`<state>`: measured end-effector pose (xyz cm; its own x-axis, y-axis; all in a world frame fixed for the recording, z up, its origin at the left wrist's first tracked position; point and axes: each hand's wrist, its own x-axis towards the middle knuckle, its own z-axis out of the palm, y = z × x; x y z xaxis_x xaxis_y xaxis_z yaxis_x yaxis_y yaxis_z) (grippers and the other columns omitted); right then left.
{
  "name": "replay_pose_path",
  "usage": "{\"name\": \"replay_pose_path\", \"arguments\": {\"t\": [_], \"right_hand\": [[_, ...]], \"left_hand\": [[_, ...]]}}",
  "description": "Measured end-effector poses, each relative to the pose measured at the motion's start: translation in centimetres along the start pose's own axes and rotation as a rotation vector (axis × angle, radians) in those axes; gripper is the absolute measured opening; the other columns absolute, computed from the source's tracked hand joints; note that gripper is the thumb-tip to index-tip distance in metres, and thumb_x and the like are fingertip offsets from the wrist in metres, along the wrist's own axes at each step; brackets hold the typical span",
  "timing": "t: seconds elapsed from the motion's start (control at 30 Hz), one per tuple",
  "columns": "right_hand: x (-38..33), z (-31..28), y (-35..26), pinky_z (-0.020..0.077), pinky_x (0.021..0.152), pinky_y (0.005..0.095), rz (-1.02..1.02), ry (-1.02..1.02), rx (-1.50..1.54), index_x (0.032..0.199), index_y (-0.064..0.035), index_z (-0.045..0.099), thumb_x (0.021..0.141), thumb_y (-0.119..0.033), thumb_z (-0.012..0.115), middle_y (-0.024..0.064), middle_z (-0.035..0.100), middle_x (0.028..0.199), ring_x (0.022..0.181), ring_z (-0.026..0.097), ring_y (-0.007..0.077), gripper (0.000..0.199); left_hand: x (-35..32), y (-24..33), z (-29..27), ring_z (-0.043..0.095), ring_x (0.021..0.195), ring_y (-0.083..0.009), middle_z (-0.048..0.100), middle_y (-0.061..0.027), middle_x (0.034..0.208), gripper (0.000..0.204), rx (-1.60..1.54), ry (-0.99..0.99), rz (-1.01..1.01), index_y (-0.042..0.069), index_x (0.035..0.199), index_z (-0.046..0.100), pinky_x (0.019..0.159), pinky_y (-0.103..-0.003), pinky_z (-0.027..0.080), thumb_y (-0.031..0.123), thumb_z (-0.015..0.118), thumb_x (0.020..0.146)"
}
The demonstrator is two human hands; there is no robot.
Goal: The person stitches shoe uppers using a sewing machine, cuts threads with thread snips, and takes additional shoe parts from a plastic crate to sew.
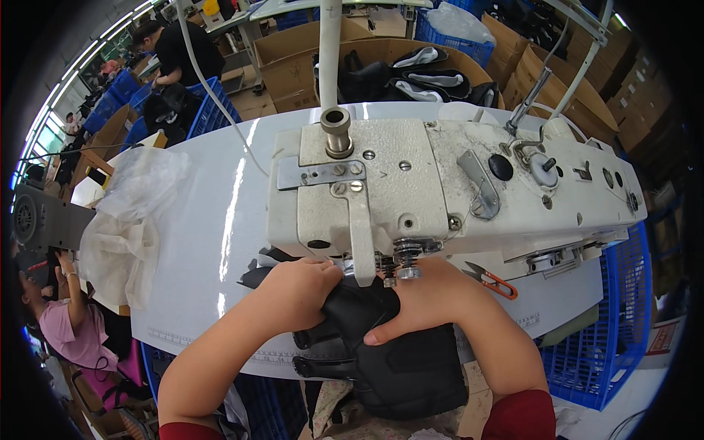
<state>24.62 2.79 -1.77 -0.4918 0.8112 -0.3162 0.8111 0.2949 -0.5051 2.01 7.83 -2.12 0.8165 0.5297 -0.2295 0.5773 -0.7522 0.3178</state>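
A black padded piece with shiny dark plastic loops along its left side hangs over the table's front edge toward my lap. Its upper part lies under the head of a white sewing machine. My left hand is closed on the left part of the piece, fingers curled in beside the needle area. On the right, my right hand grips the piece with the thumb lying over its top. The machine head hides most of the right fingers. Needle and seam are also hidden behind the machine's front.
Orange-handled thread snips lie right of my right hand. Clear plastic bags sit at the table's left edge. A blue crate stands at the right, and a carton of black pieces behind. Two people work at the left.
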Motion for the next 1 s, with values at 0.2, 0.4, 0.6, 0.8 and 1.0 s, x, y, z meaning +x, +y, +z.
{"name": "replay_pose_path", "arguments": {"t": [0.2,0.4,0.6,0.8,1.0], "right_hand": [[0.0,0.0,-0.1,0.0516,0.081,0.0376,-0.022,0.065,-0.029,0.090,0.0105,0.062,0.058,-0.077,0.066,0.0210,0.064,0.094,0.092,0.066,0.0331,0.093],[-0.1,-0.9,-0.6,0.0516,0.081,0.0377,0.023,-0.033,0.002,0.089,0.0102,0.062,0.058,-0.077,0.066,0.0211,0.064,0.094,0.092,0.066,0.0331,0.093],[-0.2,-1.4,-1.0,0.0514,0.082,0.0380,0.026,-0.074,-0.011,0.089,0.0113,0.062,0.058,-0.079,0.065,0.0217,0.065,0.094,0.092,0.066,0.0338,0.095],[-0.2,-0.2,-0.2,0.0521,0.079,0.0404,0.011,-0.032,-0.080,0.080,0.0125,0.065,0.058,-0.083,0.060,0.0251,0.066,0.088,0.088,0.066,0.0360,0.098],[-0.2,-1.1,-1.1,0.0383,0.104,0.0440,0.121,-0.120,0.032,0.133,-0.0045,0.051,0.050,-0.076,0.072,0.0275,0.050,0.130,0.123,0.048,0.0400,0.111]], "left_hand": [[0.0,0.0,0.1,0.060,0.100,-0.0291,0.062,-0.0095,0.097,0.034,0.014,0.002,-0.002,0.002,0.093,0.056,0.079,-0.039,0.053,0.006,0.068,0.061],[-0.1,-0.6,0.8,0.059,0.108,-0.0290,0.062,-0.0125,0.108,0.050,0.019,-0.041,-0.001,0.006,0.112,0.059,0.085,-0.038,0.052,0.008,0.068,0.063],[0.0,-0.6,1.0,0.054,0.120,-0.0303,0.056,-0.0181,0.127,0.064,-0.008,-0.087,-0.039,0.012,0.128,0.056,0.094,-0.037,0.049,0.009,0.068,0.065],[0.4,-0.2,0.6,0.057,0.113,-0.0314,0.061,-0.0161,0.113,0.055,-0.038,-0.171,-0.082,0.010,0.121,0.059,0.088,-0.040,0.050,0.007,0.066,0.066],[0.5,-0.1,0.8,0.061,0.102,-0.0312,0.064,-0.0139,0.100,0.051,-0.036,-0.112,-0.081,0.007,0.113,0.062,0.085,-0.040,0.051,0.006,0.066,0.063]]}}
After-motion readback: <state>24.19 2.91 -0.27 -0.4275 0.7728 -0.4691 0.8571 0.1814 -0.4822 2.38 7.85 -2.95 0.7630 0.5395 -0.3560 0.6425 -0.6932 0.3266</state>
